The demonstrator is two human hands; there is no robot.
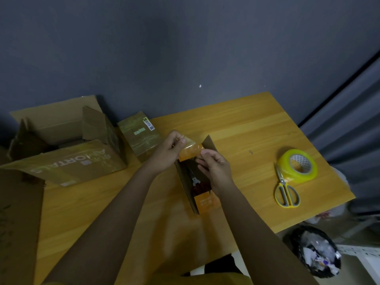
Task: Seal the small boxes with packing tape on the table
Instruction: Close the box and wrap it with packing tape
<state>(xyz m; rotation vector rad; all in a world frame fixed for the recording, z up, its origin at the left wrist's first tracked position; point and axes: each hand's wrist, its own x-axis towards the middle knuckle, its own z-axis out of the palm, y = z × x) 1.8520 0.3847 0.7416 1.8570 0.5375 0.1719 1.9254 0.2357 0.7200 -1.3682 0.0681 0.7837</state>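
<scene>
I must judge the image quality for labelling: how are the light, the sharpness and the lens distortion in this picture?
Head view: dim, soft light, no hard glare; the wooden table is the brightest area. Left hand and right hand look slightly soft, as does the tape strip they hold. Wide-angle bending curves the table edges and the curtain.

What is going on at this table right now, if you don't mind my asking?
A person is sealing a small orange box on the wooden table. Both hands hold a cut strip of clear tape over its far end: the left hand pinches one edge, the right hand the other. The tape roll and yellow scissors lie to the right. A large open carton and a taped small box sit to the left.
</scene>
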